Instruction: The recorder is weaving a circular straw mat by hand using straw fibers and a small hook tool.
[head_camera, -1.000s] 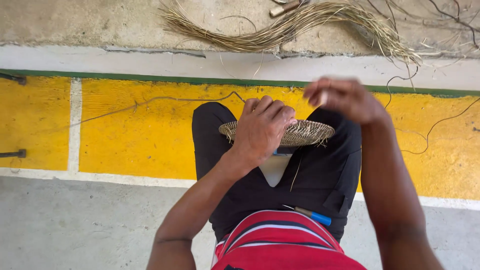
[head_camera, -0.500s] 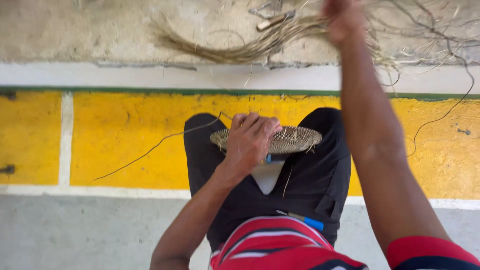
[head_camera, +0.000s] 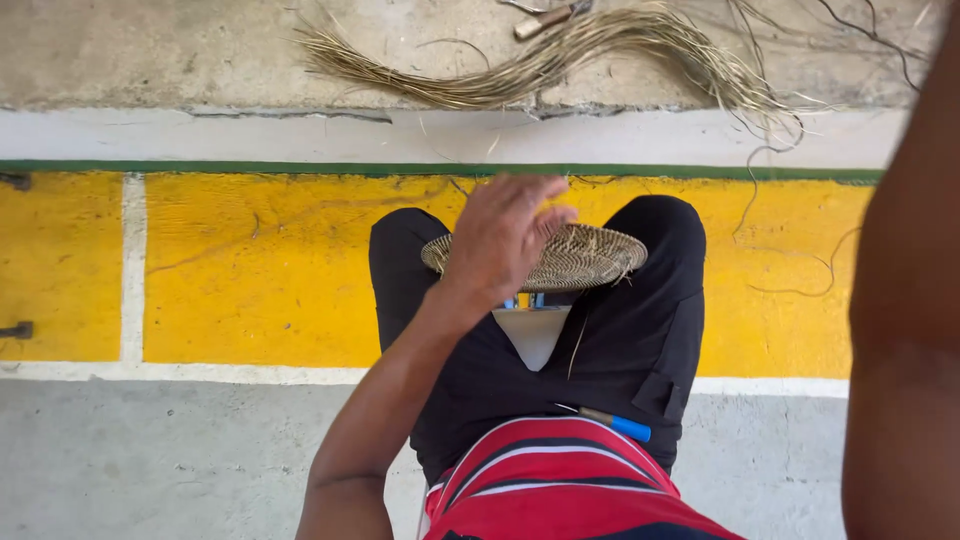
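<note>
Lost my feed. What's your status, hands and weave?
Left hand flat on woven disc, fingers spread, disc across knees. Right hand out of frame, only forearm showing. Loose fibre bundle on ground ahead.

Nothing to report here: no package, no label, no sign, no screen anywhere in view from the head camera.

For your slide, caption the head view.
Left hand rests on a woven disc across the knees; dried fibres lie ahead.
</note>
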